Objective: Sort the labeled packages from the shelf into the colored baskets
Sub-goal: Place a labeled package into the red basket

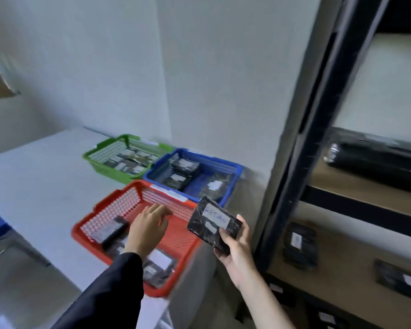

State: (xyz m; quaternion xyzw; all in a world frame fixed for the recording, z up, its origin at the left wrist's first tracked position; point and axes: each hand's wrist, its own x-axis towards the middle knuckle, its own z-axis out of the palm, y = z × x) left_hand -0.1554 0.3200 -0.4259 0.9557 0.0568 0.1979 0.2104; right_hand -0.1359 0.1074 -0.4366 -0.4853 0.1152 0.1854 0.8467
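One grip [234,245] clasps the black package [212,223].

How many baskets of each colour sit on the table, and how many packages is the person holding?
Green basket: 1
Blue basket: 1
Red basket: 1
Package labelled RETURN, held in the right hand: 1
Packages held in the left hand, open above the red basket: 0
Total: 3 baskets, 1 held package.
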